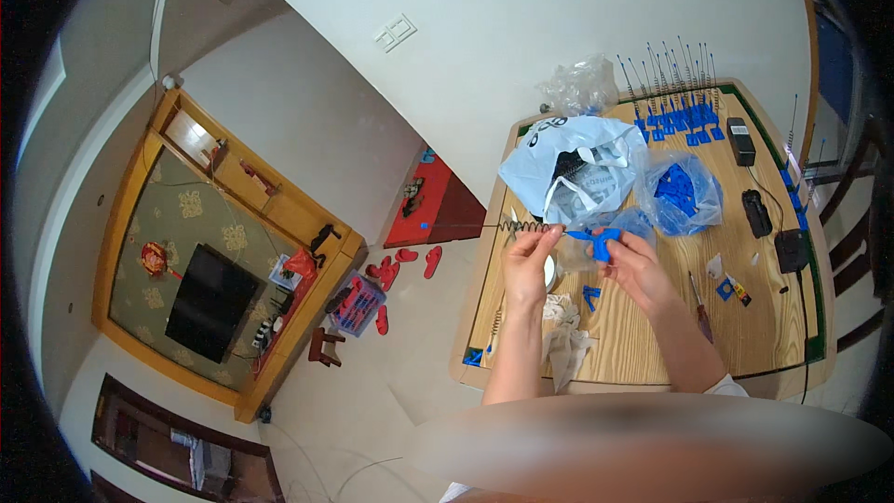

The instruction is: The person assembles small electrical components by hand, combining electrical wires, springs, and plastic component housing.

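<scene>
Above the near part of the wooden table, my left hand pinches a thin dark wire with a coiled spring section, which points left and has a small blue tip. Opposite it, my right hand grips a blue plastic piece with a narrow stem that reaches toward the coil's end by my left fingers. Whether stem and coil are joined is too small to tell. Below the hands lies a loose blue plastic part. White crumpled tissue lies beside my left forearm.
Several spring wires with blue bases stand at the table's back right. A white plastic bag and a clear bag of blue parts lie in the middle. Right of my arm are a screwdriver, a small tube and a black box with a cable.
</scene>
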The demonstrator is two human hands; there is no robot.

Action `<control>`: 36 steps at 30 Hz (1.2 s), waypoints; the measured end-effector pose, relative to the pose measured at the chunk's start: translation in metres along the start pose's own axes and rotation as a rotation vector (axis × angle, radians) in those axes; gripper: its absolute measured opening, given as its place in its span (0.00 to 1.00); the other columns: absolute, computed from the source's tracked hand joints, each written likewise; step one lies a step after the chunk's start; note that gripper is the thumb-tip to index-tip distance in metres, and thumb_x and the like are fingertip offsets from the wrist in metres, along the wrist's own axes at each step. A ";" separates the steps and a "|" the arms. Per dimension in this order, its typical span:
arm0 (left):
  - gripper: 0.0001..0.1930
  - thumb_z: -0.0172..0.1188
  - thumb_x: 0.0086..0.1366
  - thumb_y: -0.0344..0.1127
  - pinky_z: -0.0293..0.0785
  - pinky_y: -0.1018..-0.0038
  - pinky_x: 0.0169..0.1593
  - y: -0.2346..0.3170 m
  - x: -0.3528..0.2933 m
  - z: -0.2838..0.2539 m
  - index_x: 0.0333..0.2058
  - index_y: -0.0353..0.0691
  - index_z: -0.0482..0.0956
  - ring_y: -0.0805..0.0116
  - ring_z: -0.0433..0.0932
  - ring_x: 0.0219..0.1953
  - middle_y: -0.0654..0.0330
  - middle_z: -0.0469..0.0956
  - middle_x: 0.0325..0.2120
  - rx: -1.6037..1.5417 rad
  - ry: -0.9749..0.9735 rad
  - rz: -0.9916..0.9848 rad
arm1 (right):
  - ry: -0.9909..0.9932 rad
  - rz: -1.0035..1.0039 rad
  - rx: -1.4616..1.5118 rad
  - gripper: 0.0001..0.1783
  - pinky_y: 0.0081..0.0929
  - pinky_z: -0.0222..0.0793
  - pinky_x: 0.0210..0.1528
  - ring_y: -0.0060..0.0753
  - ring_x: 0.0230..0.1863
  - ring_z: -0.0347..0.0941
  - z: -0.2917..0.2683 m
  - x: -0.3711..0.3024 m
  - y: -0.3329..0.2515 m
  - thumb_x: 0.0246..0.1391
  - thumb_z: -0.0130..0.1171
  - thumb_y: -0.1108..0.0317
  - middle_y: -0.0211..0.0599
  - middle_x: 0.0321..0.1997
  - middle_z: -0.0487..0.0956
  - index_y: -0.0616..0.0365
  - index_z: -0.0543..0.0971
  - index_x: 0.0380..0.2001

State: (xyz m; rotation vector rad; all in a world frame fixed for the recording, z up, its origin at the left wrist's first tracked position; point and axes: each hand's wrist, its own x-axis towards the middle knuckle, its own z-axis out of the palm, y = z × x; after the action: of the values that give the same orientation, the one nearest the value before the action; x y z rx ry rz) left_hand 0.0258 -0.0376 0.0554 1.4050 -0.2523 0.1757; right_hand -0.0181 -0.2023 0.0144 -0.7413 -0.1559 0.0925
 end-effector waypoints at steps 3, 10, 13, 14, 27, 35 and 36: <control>0.02 0.61 0.53 0.25 0.60 0.85 0.31 0.005 -0.003 0.006 0.23 0.34 0.79 0.82 0.67 0.26 0.67 0.72 0.23 -0.022 0.056 0.060 | -0.051 0.021 0.044 0.15 0.19 0.66 0.30 0.20 0.29 0.69 0.004 -0.003 0.001 0.57 0.47 0.65 0.34 0.33 0.75 0.58 0.68 0.47; 0.04 0.63 0.52 0.27 0.57 0.86 0.24 0.005 0.000 0.004 0.22 0.35 0.78 0.85 0.64 0.19 0.70 0.72 0.18 0.062 0.066 -0.011 | -0.023 0.021 -0.172 0.18 0.21 0.70 0.33 0.19 0.32 0.70 0.009 -0.005 -0.005 0.54 0.52 0.68 0.30 0.35 0.73 0.57 0.66 0.48; 0.04 0.63 0.53 0.28 0.55 0.86 0.24 0.003 -0.002 0.002 0.22 0.35 0.78 0.85 0.64 0.19 0.71 0.72 0.18 0.065 0.099 0.013 | 0.020 -0.265 -0.465 0.23 0.20 0.69 0.36 0.19 0.34 0.70 0.004 0.000 0.014 0.48 0.57 0.73 0.29 0.36 0.72 0.59 0.66 0.49; 0.04 0.63 0.53 0.28 0.58 0.86 0.25 0.001 -0.002 0.000 0.23 0.35 0.79 0.84 0.66 0.21 0.69 0.73 0.19 0.057 0.098 -0.006 | 0.019 -0.267 -0.465 0.23 0.20 0.69 0.36 0.19 0.34 0.70 0.002 0.001 0.016 0.48 0.57 0.73 0.29 0.36 0.72 0.59 0.66 0.49; 0.05 0.62 0.52 0.25 0.68 0.82 0.36 -0.002 -0.017 -0.013 0.30 0.32 0.80 0.78 0.74 0.30 0.61 0.79 0.28 0.041 -0.065 -0.048 | -0.030 -0.317 -0.526 0.27 0.20 0.67 0.41 0.19 0.39 0.69 0.007 -0.003 0.010 0.45 0.59 0.77 0.29 0.37 0.72 0.60 0.65 0.51; 0.04 0.62 0.52 0.25 0.68 0.82 0.36 -0.003 -0.023 -0.010 0.29 0.33 0.80 0.77 0.74 0.29 0.61 0.78 0.27 0.016 -0.016 -0.026 | -0.057 -0.371 -0.538 0.29 0.21 0.69 0.43 0.22 0.40 0.69 0.013 -0.008 0.008 0.43 0.59 0.80 0.33 0.40 0.69 0.61 0.65 0.52; 0.04 0.62 0.52 0.24 0.68 0.82 0.36 -0.004 -0.024 -0.009 0.28 0.33 0.80 0.78 0.73 0.29 0.61 0.78 0.27 0.009 0.004 -0.026 | -0.055 -0.392 -0.566 0.29 0.21 0.69 0.43 0.22 0.40 0.69 0.013 -0.008 0.008 0.43 0.59 0.80 0.33 0.41 0.68 0.61 0.65 0.51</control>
State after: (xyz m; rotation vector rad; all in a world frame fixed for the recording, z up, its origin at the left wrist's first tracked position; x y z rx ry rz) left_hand 0.0042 -0.0284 0.0439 1.4157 -0.2301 0.1580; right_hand -0.0285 -0.1892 0.0171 -1.2576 -0.3857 -0.3182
